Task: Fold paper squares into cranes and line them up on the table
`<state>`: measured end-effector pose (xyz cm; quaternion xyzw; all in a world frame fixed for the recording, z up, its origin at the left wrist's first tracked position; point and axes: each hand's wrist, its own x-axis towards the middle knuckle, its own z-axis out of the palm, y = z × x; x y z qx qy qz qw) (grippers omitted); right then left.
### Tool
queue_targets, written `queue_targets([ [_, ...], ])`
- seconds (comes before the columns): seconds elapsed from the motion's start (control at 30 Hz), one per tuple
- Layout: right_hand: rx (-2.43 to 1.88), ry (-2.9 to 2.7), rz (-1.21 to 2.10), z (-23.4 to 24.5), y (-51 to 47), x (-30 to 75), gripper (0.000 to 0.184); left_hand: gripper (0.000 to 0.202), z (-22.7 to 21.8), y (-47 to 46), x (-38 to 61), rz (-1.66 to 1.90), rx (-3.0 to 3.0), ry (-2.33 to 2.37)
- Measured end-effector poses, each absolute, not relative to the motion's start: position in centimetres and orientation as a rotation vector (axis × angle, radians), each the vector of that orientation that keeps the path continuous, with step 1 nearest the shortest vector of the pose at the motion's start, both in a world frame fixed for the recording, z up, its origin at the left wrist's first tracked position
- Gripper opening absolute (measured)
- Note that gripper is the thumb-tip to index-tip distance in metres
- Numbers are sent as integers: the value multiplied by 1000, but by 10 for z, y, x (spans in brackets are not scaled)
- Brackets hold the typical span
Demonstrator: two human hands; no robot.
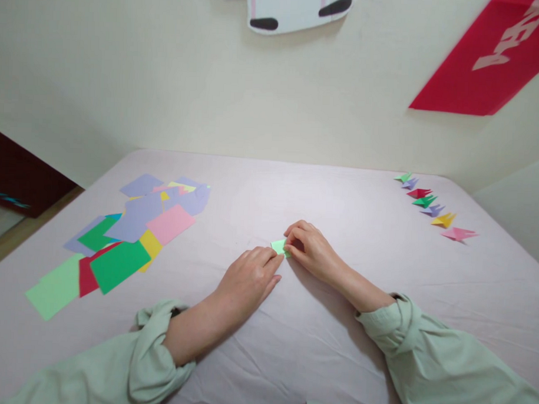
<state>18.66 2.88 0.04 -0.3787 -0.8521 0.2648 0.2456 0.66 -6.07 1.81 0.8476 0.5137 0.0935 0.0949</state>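
A small folded piece of light green paper (277, 246) lies on the cloth-covered table in front of me, between both hands. My left hand (253, 276) has its fingers together, and their tips press on the near edge of the paper. From the right, my right hand (311, 249) grips the paper's right side between thumb and forefinger, with the other fingers curled. The fingers cover part of the paper, so its full shape is hidden.
Loose coloured paper sheets (119, 266) lie overlapping on the left of the table. On the right stands a slanting row of several small folded paper figures (424, 201). A pale wall (273, 102) rises behind the table (252, 189), with a red banner (468, 73) on it.
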Motion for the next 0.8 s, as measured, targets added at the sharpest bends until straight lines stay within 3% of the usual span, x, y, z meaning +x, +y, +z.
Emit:
queue_targets([
  [0.8,-1100,-2334,710,2,28,184,13,33,19,-68,14,232,2471,1610],
])
